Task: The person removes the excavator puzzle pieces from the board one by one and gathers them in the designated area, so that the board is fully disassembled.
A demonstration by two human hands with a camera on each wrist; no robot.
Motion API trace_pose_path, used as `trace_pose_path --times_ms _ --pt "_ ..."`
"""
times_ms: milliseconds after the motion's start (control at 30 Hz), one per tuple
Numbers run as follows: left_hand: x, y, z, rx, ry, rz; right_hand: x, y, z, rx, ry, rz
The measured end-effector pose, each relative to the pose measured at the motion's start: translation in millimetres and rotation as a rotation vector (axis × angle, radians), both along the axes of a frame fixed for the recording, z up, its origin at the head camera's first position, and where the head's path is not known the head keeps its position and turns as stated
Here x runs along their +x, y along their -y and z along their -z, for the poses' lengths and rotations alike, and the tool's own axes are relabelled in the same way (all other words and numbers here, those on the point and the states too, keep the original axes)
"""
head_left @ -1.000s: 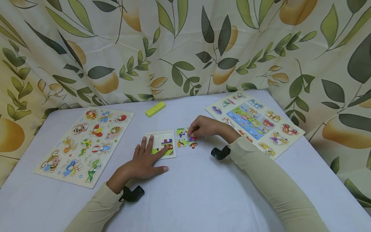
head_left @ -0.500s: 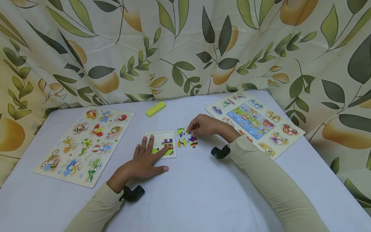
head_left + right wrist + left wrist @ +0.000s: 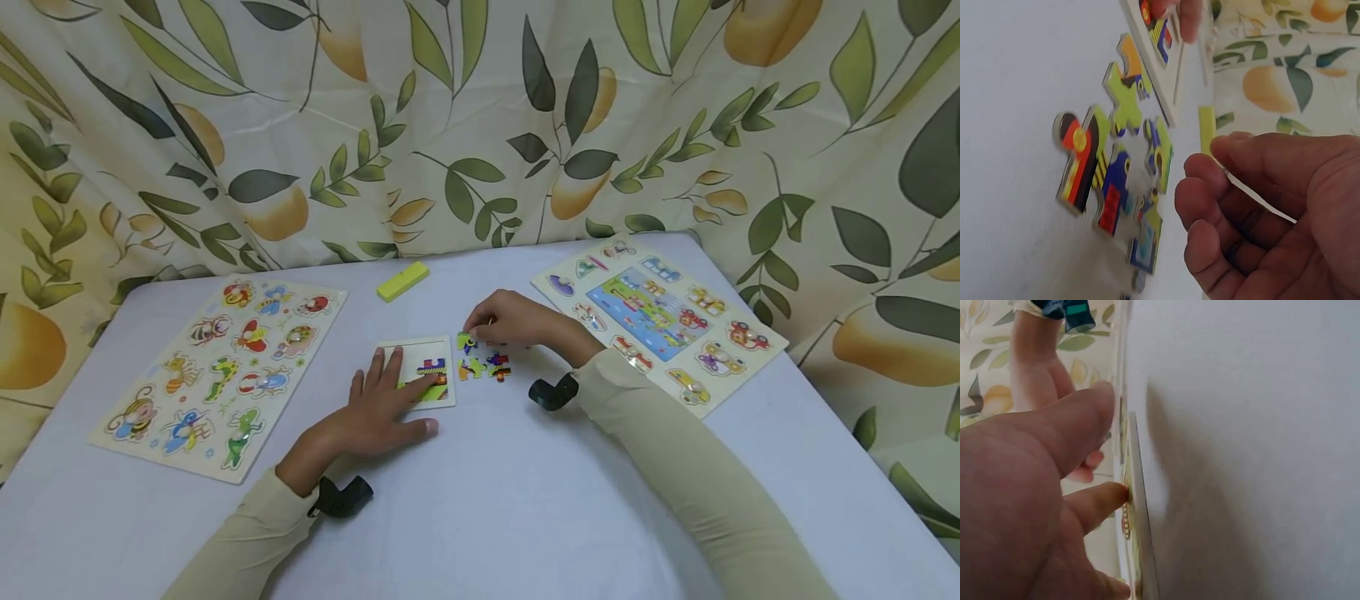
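My left hand lies with spread fingers over a small jigsaw tray. Its index fingertip touches fitted jigsaw pieces in the tray's lower right part. Just right of the tray, several loose jigsaw pieces lie close together on the cloth, including a red wheel piece and a green piece. Above their far side is my right hand, fingers curled. In the right wrist view, the thumb and index fingertips of the right hand meet, with no piece visible between them.
A bug peg puzzle board lies at the left. Another board with vehicle shapes lies at the right. A yellow-green block is behind the tray. A leaf-patterned curtain hangs behind the white-covered table.
My right hand has moved a little left and away from me over the loose pieces. The left hand has stayed on the tray, nearly still.
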State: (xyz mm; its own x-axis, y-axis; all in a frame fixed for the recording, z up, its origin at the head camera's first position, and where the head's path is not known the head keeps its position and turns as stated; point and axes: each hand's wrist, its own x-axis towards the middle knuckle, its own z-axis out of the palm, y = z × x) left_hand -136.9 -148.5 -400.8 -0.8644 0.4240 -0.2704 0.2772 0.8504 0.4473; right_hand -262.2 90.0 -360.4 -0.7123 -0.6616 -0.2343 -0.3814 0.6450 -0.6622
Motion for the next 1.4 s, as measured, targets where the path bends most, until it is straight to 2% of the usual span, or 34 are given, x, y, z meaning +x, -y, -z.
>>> trace_pose_path --times_ms 167,300,700,1400 --pt "1.6 0.8 1.5 0.072 -0.029 -0.016 1.1 12.4 1.6 -0.029 0.01 -0.009" --pt "2.1 -0.4 0.6 0.082 -0.027 -0.006 2.7 21.9 2.6 -0.05 0.012 -0.021" --pt "-0.1 -6.0 -5.0 -0.015 0.065 0.084 9.7 49.0 7.7 -0.135 0.033 -0.06" --pt "-1.5 -11.4 -2.7 -0.027 0.061 0.093 12.8 58.9 14.9 -0.112 0.052 -0.117"
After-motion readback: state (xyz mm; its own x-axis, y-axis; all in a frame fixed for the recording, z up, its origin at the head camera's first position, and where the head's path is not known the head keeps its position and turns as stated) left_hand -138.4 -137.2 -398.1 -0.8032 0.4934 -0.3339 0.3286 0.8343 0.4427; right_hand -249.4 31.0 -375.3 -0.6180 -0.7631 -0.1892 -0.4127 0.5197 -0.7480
